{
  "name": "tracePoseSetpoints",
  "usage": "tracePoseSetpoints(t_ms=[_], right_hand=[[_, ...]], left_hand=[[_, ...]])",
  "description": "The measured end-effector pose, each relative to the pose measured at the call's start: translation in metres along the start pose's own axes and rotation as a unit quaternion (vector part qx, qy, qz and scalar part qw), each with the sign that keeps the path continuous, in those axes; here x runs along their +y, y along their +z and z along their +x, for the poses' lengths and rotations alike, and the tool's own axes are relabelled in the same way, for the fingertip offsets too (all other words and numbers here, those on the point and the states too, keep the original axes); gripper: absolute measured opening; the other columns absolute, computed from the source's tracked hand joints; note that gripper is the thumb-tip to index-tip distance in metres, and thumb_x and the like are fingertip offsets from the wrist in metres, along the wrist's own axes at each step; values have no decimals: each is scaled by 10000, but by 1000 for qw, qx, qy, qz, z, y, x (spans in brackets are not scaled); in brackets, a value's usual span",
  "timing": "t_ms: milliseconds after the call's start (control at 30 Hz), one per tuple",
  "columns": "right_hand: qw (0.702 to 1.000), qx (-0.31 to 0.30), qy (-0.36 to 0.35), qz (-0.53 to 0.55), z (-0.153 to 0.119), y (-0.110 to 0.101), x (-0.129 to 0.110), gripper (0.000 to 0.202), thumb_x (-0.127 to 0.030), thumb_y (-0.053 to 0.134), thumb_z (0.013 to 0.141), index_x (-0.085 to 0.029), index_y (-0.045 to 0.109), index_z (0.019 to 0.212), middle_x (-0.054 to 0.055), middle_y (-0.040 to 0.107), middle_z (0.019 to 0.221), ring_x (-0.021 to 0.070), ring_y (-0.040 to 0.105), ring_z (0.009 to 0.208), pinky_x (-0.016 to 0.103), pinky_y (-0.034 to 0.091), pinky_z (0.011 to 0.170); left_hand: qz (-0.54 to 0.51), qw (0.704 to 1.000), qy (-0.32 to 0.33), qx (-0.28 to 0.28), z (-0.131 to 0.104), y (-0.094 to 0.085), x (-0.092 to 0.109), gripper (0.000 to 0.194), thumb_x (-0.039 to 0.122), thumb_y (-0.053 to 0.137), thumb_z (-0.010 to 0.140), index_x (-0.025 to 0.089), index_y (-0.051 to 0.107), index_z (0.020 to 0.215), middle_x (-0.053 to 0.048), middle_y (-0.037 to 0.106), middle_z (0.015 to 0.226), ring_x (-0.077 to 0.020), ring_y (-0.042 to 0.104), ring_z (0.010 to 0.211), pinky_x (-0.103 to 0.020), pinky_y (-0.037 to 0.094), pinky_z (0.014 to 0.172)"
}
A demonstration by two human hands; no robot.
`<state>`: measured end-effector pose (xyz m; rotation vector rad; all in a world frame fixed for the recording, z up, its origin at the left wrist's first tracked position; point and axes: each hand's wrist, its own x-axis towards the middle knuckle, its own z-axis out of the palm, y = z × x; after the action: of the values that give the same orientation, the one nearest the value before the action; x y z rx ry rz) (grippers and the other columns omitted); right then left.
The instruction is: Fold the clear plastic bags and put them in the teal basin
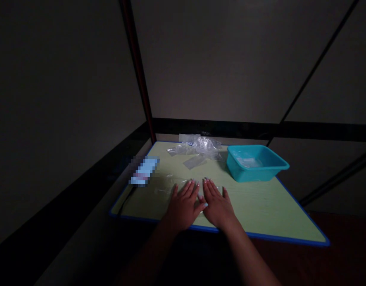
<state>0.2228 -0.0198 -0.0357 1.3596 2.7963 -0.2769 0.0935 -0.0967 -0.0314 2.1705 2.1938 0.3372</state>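
Note:
My left hand (184,204) lies flat, fingers spread, on a clear plastic bag (165,190) near the table's front edge. Beside it, my right hand (216,203) is also flat with its fingers stretched forward, and the two thumbs meet or nearly meet. Much of the bag is hidden under both hands, and its outline is faint against the pale green tabletop. Beyond the fingertips lies a loose pile of clear plastic bags (205,147), with one flat bag (195,161) at its near side.
A turquoise plastic basin (254,172) stands at the right, with clear plastic inside. A blurred-out, lit phone-like object (144,171) is at the table's left edge, a dark cord below it. The table (278,214) has a blue rim; walls stand behind and left.

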Motion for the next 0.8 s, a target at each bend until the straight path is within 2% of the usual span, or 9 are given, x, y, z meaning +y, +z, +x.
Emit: tracePoseSetpoints(t_ms=[133, 267, 433, 533, 600, 700, 800], right_hand=[[1000, 20, 1, 15, 0, 4, 1, 618, -425, 144, 966, -127, 112, 1506, 66, 97, 1557, 185, 79, 1439, 543, 53, 1126], [998, 53, -6, 34, -1, 5, 1, 613, -421, 175, 965, -124, 158, 1500, 78, 174, 1545, 196, 142, 1430, 534, 82, 1127], [977, 205, 35, 45, -8, 1, 0, 548, -306, 185, 968, -123, 245, 1481, 97, 216, 1539, 201, 192, 1419, 542, 76, 1126], [968, 244, 34, 44, -12, 0, 1, 536, -298, 202, 970, -145, 245, 1481, 97, 204, 1544, 206, 184, 1421, 556, 72, 1122], [973, 226, 11, 40, -12, 0, 2, 542, -316, 243, 965, -162, 239, 1485, 94, 197, 1546, 214, 182, 1421, 560, 65, 1121], [989, 140, -40, 41, -10, 0, 2, 552, -394, 295, 957, -189, 288, 1470, 82, 218, 1541, 221, 206, 1415, 560, 92, 1118], [995, 74, -54, 42, -7, -1, 1, 583, -468, 280, 957, -187, 294, 1467, 81, 210, 1539, 216, 206, 1415, 561, 113, 1113]], left_hand=[[49, 999, -8, -1, -31, -2, -15, 597, 421, 367, 935, 163, 266, 1464, -108, 226, 1539, -283, 232, 1417, -632, 227, 1082], [91, 995, -41, -4, -54, -7, -37, 593, 360, 367, 937, 160, 226, 1476, -125, 193, 1545, -294, 214, 1420, -649, 237, 1064], [128, 984, -112, 49, -49, -14, -66, 585, 373, 323, 955, 151, 206, 1484, -156, 131, 1554, -298, 147, 1435, -636, 196, 1078], [123, 984, -116, 50, -36, -12, -73, 602, 392, 326, 954, 121, 214, 1479, -161, 151, 1550, -279, 140, 1438, -604, 157, 1108], [106, 988, -112, 22, -30, -8, -74, 603, 408, 333, 950, 132, 226, 1476, -145, 182, 1546, -270, 170, 1434, -597, 167, 1110], [88, 991, -103, -19, -26, -5, -73, 602, 452, 334, 946, 168, 246, 1469, -114, 210, 1543, -258, 209, 1425, -600, 190, 1105], [90, 991, -98, -31, -26, -5, -73, 626, 482, 333, 939, 160, 243, 1468, -107, 202, 1544, -249, 203, 1428, -600, 198, 1105]])
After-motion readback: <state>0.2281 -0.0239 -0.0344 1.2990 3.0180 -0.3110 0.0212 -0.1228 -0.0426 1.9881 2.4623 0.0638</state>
